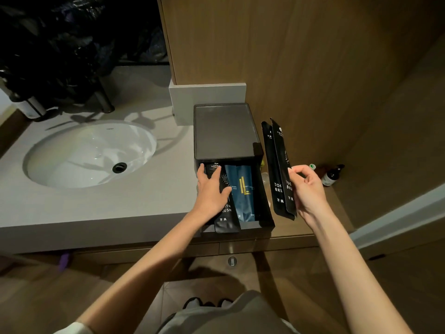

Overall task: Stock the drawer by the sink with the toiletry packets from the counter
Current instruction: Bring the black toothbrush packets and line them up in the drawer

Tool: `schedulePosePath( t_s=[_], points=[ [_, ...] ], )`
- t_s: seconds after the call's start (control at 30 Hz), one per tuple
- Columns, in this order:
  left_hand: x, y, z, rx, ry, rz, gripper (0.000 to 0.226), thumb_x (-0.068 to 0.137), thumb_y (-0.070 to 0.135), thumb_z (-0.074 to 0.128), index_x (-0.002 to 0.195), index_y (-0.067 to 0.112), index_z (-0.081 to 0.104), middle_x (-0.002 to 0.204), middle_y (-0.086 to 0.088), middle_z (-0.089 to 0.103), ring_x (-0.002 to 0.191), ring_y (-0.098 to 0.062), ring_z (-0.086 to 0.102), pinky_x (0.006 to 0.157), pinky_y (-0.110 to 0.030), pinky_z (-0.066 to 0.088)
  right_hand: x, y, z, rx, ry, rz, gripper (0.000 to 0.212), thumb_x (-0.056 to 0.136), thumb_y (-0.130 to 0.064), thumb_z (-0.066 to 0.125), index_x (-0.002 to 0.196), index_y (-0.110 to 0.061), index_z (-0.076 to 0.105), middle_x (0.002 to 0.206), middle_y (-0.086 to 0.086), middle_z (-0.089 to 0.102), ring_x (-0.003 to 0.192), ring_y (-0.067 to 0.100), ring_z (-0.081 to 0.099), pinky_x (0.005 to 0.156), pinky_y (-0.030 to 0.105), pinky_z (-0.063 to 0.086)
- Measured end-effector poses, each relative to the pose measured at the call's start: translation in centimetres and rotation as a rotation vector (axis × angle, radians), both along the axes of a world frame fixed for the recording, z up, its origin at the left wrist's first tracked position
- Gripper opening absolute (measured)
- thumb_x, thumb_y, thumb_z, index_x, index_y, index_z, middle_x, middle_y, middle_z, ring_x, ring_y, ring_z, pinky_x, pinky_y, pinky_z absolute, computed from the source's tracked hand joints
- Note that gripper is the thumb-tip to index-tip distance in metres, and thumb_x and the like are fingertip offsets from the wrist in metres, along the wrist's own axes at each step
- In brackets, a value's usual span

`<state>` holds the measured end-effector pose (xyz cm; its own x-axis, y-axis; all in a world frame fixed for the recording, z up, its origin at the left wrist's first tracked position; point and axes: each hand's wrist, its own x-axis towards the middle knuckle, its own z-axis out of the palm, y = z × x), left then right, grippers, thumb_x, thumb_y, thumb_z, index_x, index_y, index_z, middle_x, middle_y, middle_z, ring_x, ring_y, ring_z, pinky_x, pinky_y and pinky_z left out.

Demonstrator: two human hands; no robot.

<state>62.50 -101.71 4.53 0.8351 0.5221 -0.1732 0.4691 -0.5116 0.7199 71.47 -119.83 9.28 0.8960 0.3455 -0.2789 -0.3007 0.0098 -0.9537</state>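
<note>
Right grip (307, 189) is pinched on two black toothbrush packets (277, 165), thumb in front and fingers behind. It holds them upright and overlapped in the air, just to the right of the drawer (266, 213). My left grip (212, 189) holds nothing. Its fingers lie fairly straight on a black packet (226, 222) inside the drawer, with the thumb spread toward the middle.

I judge the job to be partway through. The drawer is pulled out of its dark box (225, 131), which stands on the surface (144, 201) beside the sink (91, 153). It already has stock in it. The black packet lies along the left side, its near end riding up over the drawer's front edge, so I would say it is not yet seated. Blue packets (243, 194) with a gold mark lie next to it in the middle. The right side of the drawer looks dark, and I cannot tell whether anything lies there. The two packets in my right grip have not yet gone in. Whether more wait on the surface I cannot tell, since a pale thing just beside the drawer is too blurred to name.

The packets are long, flat, matte pouches with notched top corners and white lettering, thin enough that I expect them to flex. Small bottles (333, 175) stand further right
</note>
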Motion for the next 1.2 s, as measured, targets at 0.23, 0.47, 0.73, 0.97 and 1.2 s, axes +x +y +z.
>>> schedulePosePath(
  t_s=[0.23, 0.47, 0.73, 0.97, 1.2],
  points=[
    [-1.4, -1.2, -0.5, 0.48, 0.234, -0.43, 0.066, 0.092, 0.053, 0.044, 0.149, 0.028, 0.024, 0.16, -0.012, 0.001, 0.147, -0.033, -0.004, 0.12, -0.048, 0.004, 0.0, 0.2, -0.1, 0.007, 0.013, 0.015, 0.005, 0.091, -0.018, 0.059, 0.088, -0.014, 0.058, 0.077, 0.005, 0.066, 0.065, 0.014, 0.066, 0.058, 0.029, 0.055],
    [-0.7, -0.5, -2.2, 0.615, 0.289, -0.438, 0.063, 0.095, 0.049, 0.036, 0.151, 0.024, 0.021, 0.161, -0.013, -0.004, 0.147, -0.036, -0.006, 0.12, -0.044, 0.005, -0.1, 0.6, -0.2, 0.003, 0.023, 0.004, 0.006, 0.092, -0.018, 0.059, 0.092, -0.012, 0.056, 0.073, 0.003, 0.067, 0.062, 0.012, 0.066, 0.057, 0.027, 0.055],
    [0.8, 1.0, -3.4, 0.802, 0.327, -0.435, 0.063, 0.099, 0.043, 0.028, 0.152, 0.015, 0.011, 0.16, -0.014, -0.004, 0.147, -0.037, -0.003, 0.121, -0.044, 0.007, -0.1, 1.3, 0.1, 0.015, 0.028, 0.016, 0.007, 0.092, -0.018, 0.059, 0.095, -0.013, 0.056, 0.072, 0.004, 0.067, 0.06, 0.012, 0.066, 0.053, 0.026, 0.055],
    [1.3, 1.0, -5.1, 0.899, 0.343, -0.331, 0.065, 0.1, 0.044, 0.021, 0.152, 0.01, 0.0, 0.16, -0.014, -0.006, 0.147, -0.035, -0.002, 0.12, -0.047, 0.0, -0.1, 1.7, 0.2, 0.003, 0.019, 0.009, 0.007, 0.092, -0.019, 0.059, 0.094, -0.013, 0.056, 0.077, 0.006, 0.066, 0.065, 0.016, 0.065, 0.056, 0.029, 0.054],
    [1.2, 1.1, -5.3, 0.909, 0.366, -0.221, 0.066, 0.1, 0.042, 0.024, 0.151, 0.008, -0.002, 0.16, -0.014, -0.007, 0.148, -0.032, 0.0, 0.116, -0.055, 0.0, -0.4, 1.7, 0.1, 0.001, 0.021, -0.001, 0.006, 0.092, -0.018, 0.059, 0.092, -0.013, 0.056, 0.077, 0.004, 0.066, 0.067, 0.015, 0.067, 0.058, 0.028, 0.055]
  ],
)
